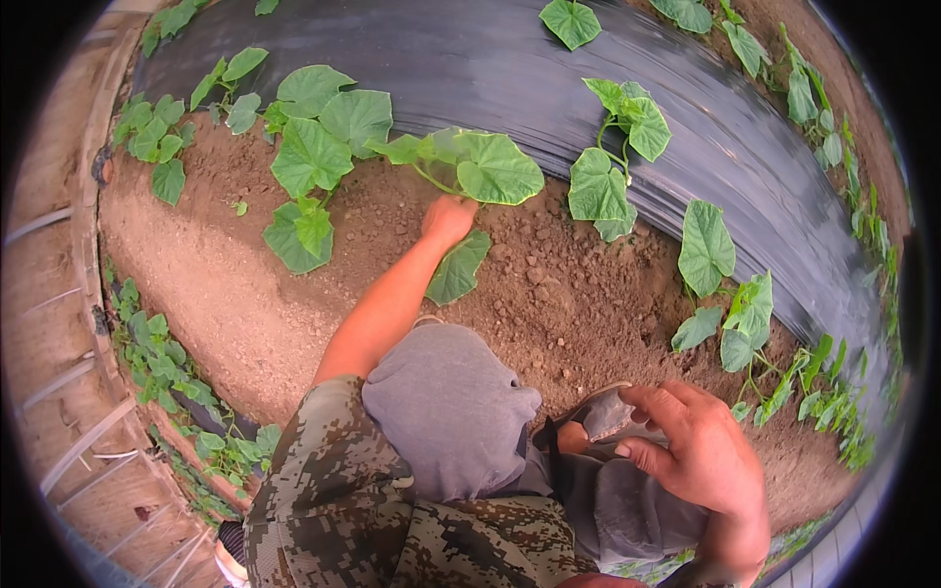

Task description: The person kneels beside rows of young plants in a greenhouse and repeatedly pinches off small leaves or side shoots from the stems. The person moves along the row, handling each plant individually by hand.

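Observation:
My left hand (450, 218) reaches down to the soil at the base of a young cucumber plant (500, 169). Its fingertips are hidden beneath a broad leaf, so whether they grip the stem cannot be told. A lower leaf (459, 268) lies beside my left wrist on the near side. Over my bent right leg hovers my right hand (695, 445), its thumb and fingers apart and nothing between them. Behind the plants, black plastic mulch film (470, 66) covers the raised bed, its edge meeting the loose brown soil (559, 294).
More cucumber plants stand left (312, 154) and right (610, 184) along the film's edge, with others (750, 316) farther right. My grey-trousered knee (448, 404) and shoe (606, 411) are close to the soil. A ribbed border wall (66, 353) runs along the left.

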Demonstrator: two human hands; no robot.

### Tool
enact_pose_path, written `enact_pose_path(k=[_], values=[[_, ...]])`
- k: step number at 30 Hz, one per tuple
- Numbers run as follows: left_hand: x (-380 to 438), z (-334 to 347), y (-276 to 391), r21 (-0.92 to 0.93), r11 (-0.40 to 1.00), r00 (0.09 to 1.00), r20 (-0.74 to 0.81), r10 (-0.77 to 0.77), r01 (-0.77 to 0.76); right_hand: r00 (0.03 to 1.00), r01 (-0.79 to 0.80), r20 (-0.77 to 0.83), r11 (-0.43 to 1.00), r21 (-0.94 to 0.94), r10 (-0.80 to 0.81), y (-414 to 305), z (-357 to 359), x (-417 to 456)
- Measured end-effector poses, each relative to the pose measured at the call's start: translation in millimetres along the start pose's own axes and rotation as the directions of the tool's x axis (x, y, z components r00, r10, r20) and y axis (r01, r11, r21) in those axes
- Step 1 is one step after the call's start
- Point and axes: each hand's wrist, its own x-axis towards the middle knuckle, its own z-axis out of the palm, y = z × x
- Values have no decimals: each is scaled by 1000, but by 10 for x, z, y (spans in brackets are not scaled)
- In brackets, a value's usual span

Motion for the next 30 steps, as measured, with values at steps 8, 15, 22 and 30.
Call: enact_pose_path(k=[8, 15, 22, 30], values=[[80, 81, -109, -9, 999, 999, -1, 49, -49, 999, -12, 32, 1000, 18, 11, 1, -5, -21], [-107, -186, -202, 230, 956, 983, 66, 171, -181, 998, 58, -9, 998, 1, -58, 21, -37, -41], [-892, -842, 742, 294, 850, 791, 575, 208, -438, 990, 136, -32, 991, -14, -136, 12, -53, -42], [-472, -697, 2061, 233, 697, 686, 540, 488, -678, 968, 244, -50, 969, -45, -247, 74, -57, -44]])
